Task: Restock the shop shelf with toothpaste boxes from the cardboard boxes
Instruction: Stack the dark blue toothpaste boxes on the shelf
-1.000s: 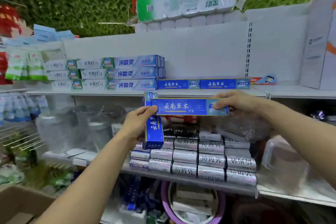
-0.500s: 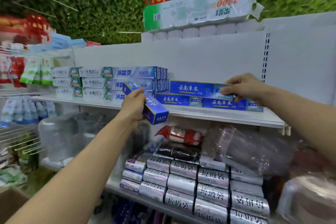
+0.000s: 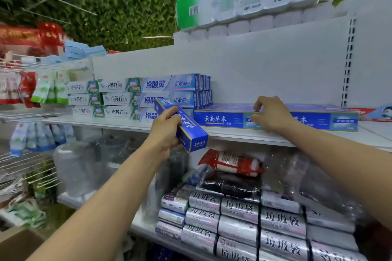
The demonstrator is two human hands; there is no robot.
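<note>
Partly stocked | right hand (image 3: 270, 115) fingers curl on shelved blue row (image 3: 220, 119), centre | left hand (image 3: 164, 133) grips unplaced blue box (image 3: 191, 131)

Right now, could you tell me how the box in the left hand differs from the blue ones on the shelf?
The held box is gripped by the left hand; the shelf boxes lie on the shelf under the right hand. The held box is tilted, end toward the camera; the shelf boxes sit level, long faces forward. Same blue design.
</note>
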